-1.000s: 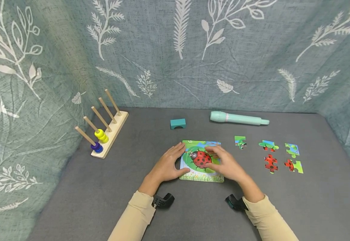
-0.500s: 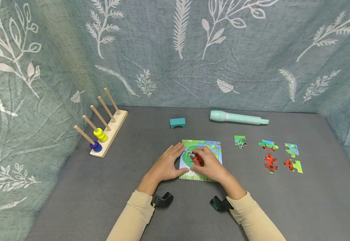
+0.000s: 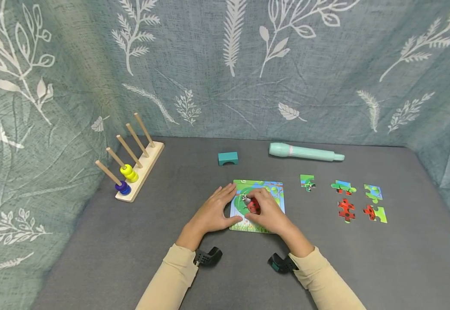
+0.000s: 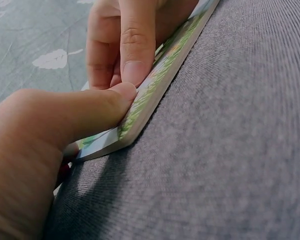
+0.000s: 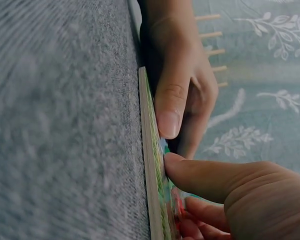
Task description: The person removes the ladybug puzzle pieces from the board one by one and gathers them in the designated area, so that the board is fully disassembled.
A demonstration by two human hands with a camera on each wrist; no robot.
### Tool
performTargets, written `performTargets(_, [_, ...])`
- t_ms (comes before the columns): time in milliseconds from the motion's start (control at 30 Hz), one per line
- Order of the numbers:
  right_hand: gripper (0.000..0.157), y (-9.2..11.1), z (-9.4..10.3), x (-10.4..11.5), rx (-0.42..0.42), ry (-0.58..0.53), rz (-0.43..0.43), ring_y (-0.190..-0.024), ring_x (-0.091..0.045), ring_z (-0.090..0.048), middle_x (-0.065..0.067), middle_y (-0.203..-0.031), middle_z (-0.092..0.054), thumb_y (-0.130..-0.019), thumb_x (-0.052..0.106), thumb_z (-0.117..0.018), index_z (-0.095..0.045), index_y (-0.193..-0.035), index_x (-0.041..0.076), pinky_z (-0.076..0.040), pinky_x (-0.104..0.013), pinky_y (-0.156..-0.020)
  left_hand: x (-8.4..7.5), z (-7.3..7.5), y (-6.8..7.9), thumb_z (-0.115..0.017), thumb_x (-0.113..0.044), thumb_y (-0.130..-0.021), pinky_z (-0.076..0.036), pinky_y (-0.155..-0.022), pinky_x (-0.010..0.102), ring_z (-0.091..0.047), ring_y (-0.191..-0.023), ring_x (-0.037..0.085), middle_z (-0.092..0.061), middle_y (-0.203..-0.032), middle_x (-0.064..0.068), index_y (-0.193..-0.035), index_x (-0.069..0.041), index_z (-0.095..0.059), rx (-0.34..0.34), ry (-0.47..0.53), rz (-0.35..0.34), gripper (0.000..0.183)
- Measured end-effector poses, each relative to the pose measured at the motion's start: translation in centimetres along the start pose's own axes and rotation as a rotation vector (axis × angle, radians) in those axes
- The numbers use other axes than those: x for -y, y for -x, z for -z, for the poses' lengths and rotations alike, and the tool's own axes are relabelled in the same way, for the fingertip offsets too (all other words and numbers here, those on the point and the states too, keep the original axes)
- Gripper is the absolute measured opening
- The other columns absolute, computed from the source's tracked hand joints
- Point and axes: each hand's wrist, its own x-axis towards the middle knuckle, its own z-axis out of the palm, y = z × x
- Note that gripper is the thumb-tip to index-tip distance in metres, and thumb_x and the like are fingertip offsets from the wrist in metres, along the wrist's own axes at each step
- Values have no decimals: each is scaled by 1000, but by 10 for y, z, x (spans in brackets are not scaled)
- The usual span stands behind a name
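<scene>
A ladybug jigsaw puzzle board (image 3: 277, 194) lies flat on the table, between both hands. My left hand (image 3: 209, 213) rests along its left side, thumb on the surface and fingers at the upper left corner. In the left wrist view the left thumb (image 4: 97, 110) lies over the board's near corner. My right hand (image 3: 269, 213) arches over the middle of the picture, thumb and bent fingers apart, the ladybug (image 3: 252, 206) showing between them. Its right side is hidden. In the right wrist view red edges show beside the right fingers (image 5: 205, 212); I see no lifted piece.
Loose puzzle pieces lie to the right, among them a red spotted piece (image 3: 346, 209) and a green piece (image 3: 307, 181). Behind are a teal arch block (image 3: 228, 158) and a pale green tube (image 3: 306, 152). A wooden peg stacker (image 3: 144, 171) with rings stands left.
My right hand has moved left across the board, from its right half to the middle, and then stayed nearly still. The left hand and the board have kept their places.
</scene>
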Motion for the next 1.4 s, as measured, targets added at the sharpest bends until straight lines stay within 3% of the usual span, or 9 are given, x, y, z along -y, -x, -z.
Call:
performTargets(267, [44,0,-3,2,-8,-71,-16,-82,-14,-55,-9,-101,-58,-77,1,-75,-53,-115,2,-51,-26,-70,1,-2,1,-66,-45,-83,-21,-120,45,-28,-142,27,-30,-153,16,-144,2,-37,-3,9,-7,82])
performTargets(500, [41,2,-4,3,-79,-6,11,-88,-18,-60,-8,-101,-60,-75,0,-77,-59,-112,3,-55,-32,-76,1,-1,2,-65,-47,-83,-22,-120,46,-29,-142,28,-32,-152,17,-143,2,-39,-13,10,-25,81])
performTargets(900, [42,3,-4,4,-121,42,49,-85,-19,-59,-9,-102,-59,-74,3,-78,-62,-113,3,-54,-34,-73,1,-1,2,-66,-46,-83,-21,-120,44,-29,-142,27,-31,-153,16,-143,2,-38,-3,6,-5,82])
performTargets(1400, [39,3,0,4,-142,15,2,-87,-19,-59,-8,-101,-59,-75,5,-78,-63,-112,4,-52,-34,-73,3,0,3,-65,-47,-84,-21,-120,43,-29,-142,28,-30,-153,16,-144,2,-38,0,11,-22,82])
